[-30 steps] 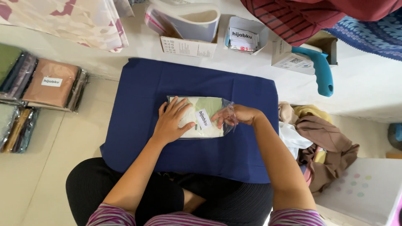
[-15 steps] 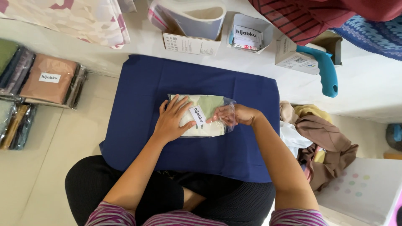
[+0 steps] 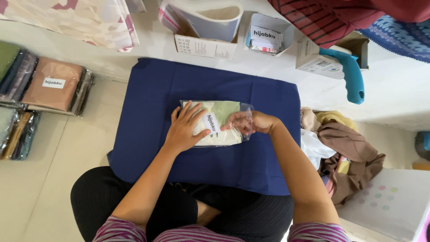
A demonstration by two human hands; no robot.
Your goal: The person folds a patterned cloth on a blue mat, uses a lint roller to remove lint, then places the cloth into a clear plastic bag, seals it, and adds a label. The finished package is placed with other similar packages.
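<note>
Okay, my left hand lies flat, fingers spread, on the bag mid-frame. Right hand pinches its right edge; best keep it flat, pull evenly.

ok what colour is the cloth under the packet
Dark navy blue cloth, plain, clearest in the head view, beneath the clear packet.

Left hand at frame centre lies flat, palm down, fingers spread. Right hand beside it has fingers curled in a pinching grip. Both forearms extend from the lower frame.
</note>
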